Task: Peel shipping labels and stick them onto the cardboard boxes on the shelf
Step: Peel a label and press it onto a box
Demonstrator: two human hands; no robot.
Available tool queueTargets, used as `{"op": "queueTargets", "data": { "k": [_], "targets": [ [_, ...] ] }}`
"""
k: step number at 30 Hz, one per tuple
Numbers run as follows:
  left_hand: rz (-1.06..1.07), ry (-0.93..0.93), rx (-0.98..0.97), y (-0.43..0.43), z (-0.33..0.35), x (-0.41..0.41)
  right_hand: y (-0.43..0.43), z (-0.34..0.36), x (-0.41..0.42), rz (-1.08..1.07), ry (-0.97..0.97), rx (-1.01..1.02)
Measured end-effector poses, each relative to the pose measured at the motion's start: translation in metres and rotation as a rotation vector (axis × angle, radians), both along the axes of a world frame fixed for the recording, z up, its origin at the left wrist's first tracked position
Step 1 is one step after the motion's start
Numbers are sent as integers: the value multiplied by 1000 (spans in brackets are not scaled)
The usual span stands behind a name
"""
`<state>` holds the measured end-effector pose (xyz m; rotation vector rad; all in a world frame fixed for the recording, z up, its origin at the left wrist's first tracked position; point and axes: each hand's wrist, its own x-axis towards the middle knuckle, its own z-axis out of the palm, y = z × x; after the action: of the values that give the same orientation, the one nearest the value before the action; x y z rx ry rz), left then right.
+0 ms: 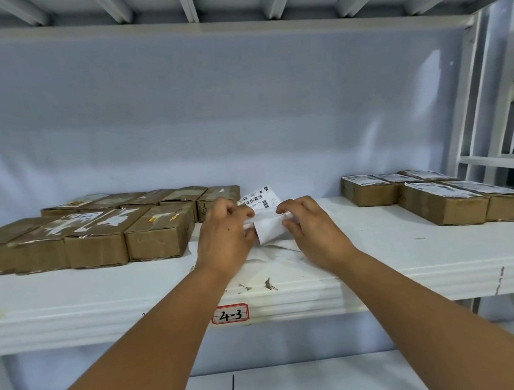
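The step in hand looks like the peel itself. The shipping label point(260, 198) stands printed face toward the camera between the two hands, just above the white shelf point(410, 253), and its white backing paper point(269, 229) curls down and forward below it. To do it well, I judge the backing should be drawn away low and folded back on itself, with the label held by one edge only so the sticky side neither folds shut nor picks up fingerprints. It could then go to one of the brown cardboard boxes on the left point(156, 234), several with torn white residue on top, unlike the labelled boxes on the right point(442, 200). The left hand point(224, 232) has its fingers curled, pinching the paper's left edge. The right hand point(312, 225) pinches the right edge between thumb and bent fingertips. Which hand has label and which has backing I cannot tell. Loose white sheets point(273, 255) lie on the shelf beneath the hands.
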<state>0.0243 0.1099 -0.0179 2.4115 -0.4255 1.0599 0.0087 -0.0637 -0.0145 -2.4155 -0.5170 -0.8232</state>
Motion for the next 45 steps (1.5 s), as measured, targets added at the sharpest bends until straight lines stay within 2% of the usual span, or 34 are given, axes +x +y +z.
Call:
{"op": "queueTargets", "data": {
  "k": [3, 7, 17, 25, 33, 37, 41, 45],
  "targets": [
    [31, -23, 25, 0, 1, 0, 0, 0, 1, 11, 20, 1],
    [137, 38, 48, 0, 3, 2, -1, 0, 2, 18, 0, -10],
    [207, 19, 102, -3, -2, 6, 0, -1, 2, -28, 14, -37],
    [267, 26, 136, -6, 0, 4, -7, 4, 5, 158, 296, 425],
    [323, 43, 171, -9, 2, 0, -5, 9, 3, 280, 369, 567],
    [265, 60, 116, -5, 2, 1, -5, 7, 4, 266, 393, 547],
    [46, -15, 8, -3, 2, 5, -9, 7, 2, 156, 380, 564],
    [-55, -39, 66, -4, -2, 6, -14, 8, 0, 194, 411, 625]
  ]
}}
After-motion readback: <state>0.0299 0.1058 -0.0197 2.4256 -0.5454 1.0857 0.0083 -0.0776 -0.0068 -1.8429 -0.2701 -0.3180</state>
